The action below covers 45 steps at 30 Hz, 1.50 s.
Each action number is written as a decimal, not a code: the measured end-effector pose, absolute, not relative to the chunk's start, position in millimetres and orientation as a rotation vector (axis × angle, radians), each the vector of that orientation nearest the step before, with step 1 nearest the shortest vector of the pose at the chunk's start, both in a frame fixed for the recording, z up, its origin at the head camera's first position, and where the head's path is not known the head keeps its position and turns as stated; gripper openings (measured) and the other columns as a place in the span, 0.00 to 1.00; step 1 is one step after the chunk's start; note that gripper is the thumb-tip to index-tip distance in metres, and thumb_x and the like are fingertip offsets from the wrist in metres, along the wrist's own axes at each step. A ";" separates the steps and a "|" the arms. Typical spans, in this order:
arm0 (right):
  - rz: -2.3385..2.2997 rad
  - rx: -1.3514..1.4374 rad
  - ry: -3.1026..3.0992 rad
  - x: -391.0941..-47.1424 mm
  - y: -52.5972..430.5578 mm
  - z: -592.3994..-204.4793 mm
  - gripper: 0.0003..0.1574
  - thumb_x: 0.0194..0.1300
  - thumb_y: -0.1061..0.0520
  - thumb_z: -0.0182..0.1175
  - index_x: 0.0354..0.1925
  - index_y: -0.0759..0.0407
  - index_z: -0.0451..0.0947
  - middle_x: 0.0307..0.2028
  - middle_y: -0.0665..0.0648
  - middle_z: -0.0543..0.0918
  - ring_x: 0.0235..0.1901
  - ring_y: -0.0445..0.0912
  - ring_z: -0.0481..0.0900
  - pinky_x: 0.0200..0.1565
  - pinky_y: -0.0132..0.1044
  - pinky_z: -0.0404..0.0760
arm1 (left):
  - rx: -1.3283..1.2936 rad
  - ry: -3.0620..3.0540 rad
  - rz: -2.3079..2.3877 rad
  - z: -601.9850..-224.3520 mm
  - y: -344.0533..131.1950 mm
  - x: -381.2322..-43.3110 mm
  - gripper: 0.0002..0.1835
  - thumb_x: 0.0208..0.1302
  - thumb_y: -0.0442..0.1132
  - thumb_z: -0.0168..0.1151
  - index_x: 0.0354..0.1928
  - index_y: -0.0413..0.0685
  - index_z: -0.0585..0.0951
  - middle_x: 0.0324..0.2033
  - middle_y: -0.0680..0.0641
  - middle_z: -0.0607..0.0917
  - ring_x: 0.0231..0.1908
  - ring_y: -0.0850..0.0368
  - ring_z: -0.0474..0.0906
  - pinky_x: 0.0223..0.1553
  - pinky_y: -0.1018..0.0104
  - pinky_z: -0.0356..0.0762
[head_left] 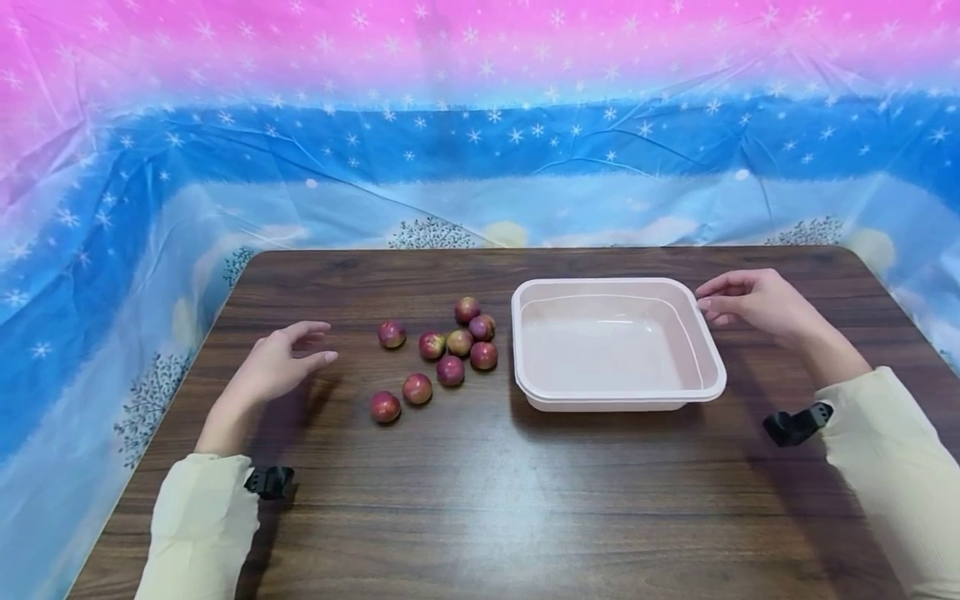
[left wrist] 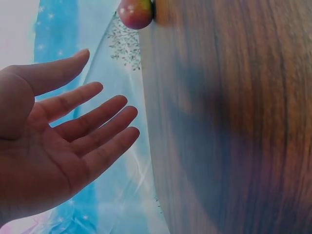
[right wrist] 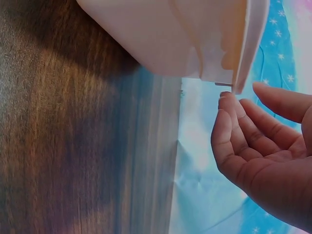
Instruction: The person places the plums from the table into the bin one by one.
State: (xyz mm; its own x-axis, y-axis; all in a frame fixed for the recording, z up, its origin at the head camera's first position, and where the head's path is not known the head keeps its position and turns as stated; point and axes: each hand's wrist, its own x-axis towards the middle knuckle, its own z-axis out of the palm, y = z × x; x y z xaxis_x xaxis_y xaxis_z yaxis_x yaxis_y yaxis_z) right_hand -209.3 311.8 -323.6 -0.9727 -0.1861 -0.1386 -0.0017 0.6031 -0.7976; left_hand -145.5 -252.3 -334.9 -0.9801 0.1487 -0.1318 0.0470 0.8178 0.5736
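Several round red-purple plums (head_left: 451, 370) lie loosely grouped on the brown wooden table left of a pale pink plastic tub (head_left: 619, 340). The tub is empty and sits upright. My left hand (head_left: 281, 362) hovers left of the plums, its fingers spread and relaxed and nothing in the palm, as the left wrist view also shows. One plum (left wrist: 136, 12) appears at the top of that view. At the tub's right side is my right hand (head_left: 757, 304), fingers bent with their tips right at the rim (right wrist: 243, 58). In the right wrist view the thumb stands apart from the rim.
The wooden table (head_left: 450, 517) has a far edge just behind the tub. A snowflake-patterned pink and blue cloth (head_left: 450, 142) hangs behind and beside it. Each wrist wears a small black camera, the left one (head_left: 270, 482) near the table surface.
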 end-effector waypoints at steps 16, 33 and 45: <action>-1.300 -0.058 2.601 -210.2 307.6 -327.3 0.29 0.62 0.54 0.60 0.53 0.73 0.68 0.32 0.48 0.81 0.29 0.39 0.79 0.35 0.37 0.79 | 0.206 2.775 1.017 -336.0 -240.2 -152.5 0.24 0.65 0.42 0.56 0.59 0.36 0.68 0.53 0.33 0.73 0.52 0.40 0.70 0.48 0.46 0.69; -1.339 -0.014 2.609 -210.6 304.1 -327.5 0.28 0.62 0.56 0.59 0.53 0.74 0.68 0.31 0.49 0.81 0.29 0.40 0.79 0.36 0.41 0.79 | 0.250 2.622 1.112 -343.8 -225.5 -147.4 0.21 0.63 0.41 0.58 0.55 0.37 0.72 0.50 0.37 0.76 0.49 0.45 0.72 0.47 0.51 0.70; -1.369 -0.029 2.599 -209.8 304.1 -329.0 0.27 0.61 0.57 0.60 0.52 0.76 0.68 0.30 0.48 0.81 0.28 0.40 0.79 0.35 0.40 0.79 | 0.235 2.480 1.162 -352.0 -221.2 -134.0 0.21 0.61 0.40 0.60 0.53 0.37 0.73 0.49 0.39 0.76 0.48 0.47 0.74 0.46 0.54 0.72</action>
